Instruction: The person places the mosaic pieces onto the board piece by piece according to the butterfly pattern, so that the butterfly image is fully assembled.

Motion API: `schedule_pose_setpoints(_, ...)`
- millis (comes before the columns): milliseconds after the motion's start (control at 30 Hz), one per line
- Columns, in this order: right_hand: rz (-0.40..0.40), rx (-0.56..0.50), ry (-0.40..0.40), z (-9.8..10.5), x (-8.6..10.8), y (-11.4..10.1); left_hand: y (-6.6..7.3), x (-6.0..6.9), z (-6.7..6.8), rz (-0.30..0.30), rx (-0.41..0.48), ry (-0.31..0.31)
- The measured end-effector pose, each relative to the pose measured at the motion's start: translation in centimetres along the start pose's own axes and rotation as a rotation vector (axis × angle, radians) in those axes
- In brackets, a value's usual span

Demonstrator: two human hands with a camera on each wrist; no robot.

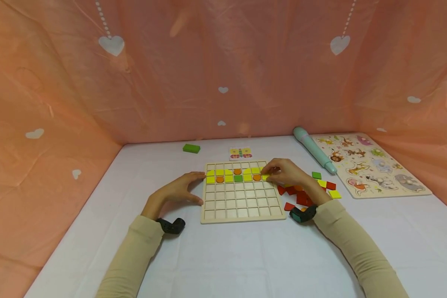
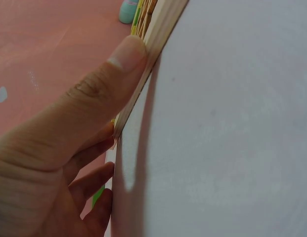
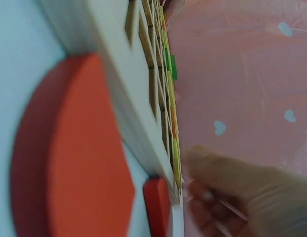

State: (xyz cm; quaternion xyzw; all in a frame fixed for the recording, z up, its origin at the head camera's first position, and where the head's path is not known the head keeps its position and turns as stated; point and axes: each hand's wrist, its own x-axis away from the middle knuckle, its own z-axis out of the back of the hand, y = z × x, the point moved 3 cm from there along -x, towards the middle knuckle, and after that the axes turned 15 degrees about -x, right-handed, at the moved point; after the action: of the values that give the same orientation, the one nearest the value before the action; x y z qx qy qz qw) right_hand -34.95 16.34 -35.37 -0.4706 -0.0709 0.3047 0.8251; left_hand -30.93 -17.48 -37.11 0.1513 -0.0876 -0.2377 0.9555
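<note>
A wooden grid board (image 1: 231,203) lies on the table. Yellow, orange and green tiles fill cells in its upper rows, among them a green square (image 1: 238,178) and an orange disc (image 1: 237,171). My left hand (image 1: 180,188) touches the board's left edge; in the left wrist view its thumb (image 2: 128,54) rests against the wooden side (image 2: 165,24). At the board's upper right corner, my right hand (image 1: 284,170) has bent fingers by a yellow tile (image 1: 265,177). In the right wrist view the right thumb (image 3: 207,165) is blurred beside the yellow tiles (image 3: 176,163), and no held piece shows clearly.
Loose red, yellow and green tiles (image 1: 303,198) lie right of the board, partly under my right forearm. Behind it are a small patterned card (image 1: 240,153) and a green block (image 1: 191,148). A mint-green tube (image 1: 314,150) lies beside an animal peg puzzle (image 1: 372,165).
</note>
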Motion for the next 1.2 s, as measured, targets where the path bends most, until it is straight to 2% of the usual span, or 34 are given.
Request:
schedule_pose_setpoints(133, 0.030, -0.011, 0.087, 1.2, 0.2, -1.0, 0.0, 0.0, 0.1, -0.015, -0.006, 0.007)
schedule_pose_setpoints(233, 0.044, -0.051, 0.154, 2.2, 0.5, -1.7, 0.0, 0.0, 0.1, -0.002, 0.003, 0.006)
schedule_pose_setpoints(367, 0.010, -0.052, 0.180, 3.1, 1.5, -2.1, -0.2, -0.1, 0.0, 0.006, -0.001, 0.004)
schedule_pose_setpoints(500, -0.029, -0.003, 0.128, 3.4, 2.8, -1.4, -0.3, 0.0, -0.1, 0.000, -0.009, 0.005)
schedule_pose_setpoints(700, -0.055, 0.009, -0.017, 3.7, 4.5, 0.2, -0.4, 0.0, -0.1, -0.017, -0.016, 0.013)
schedule_pose_setpoints(933, -0.054, -0.065, -0.147, 3.6, 5.1, 1.7, -0.4, -0.1, 0.0, -0.011, -0.017, 0.007)
schedule_pose_setpoints(1067, -0.057, -0.088, -0.173, 3.3, 5.2, 2.2, -0.3, -0.1, -0.1, -0.012, -0.006, 0.005)
schedule_pose_setpoints(1200, -0.055, -0.082, -0.154, 3.2, 5.1, 2.3, -0.2, -0.2, -0.1, -0.007, -0.003, 0.003)
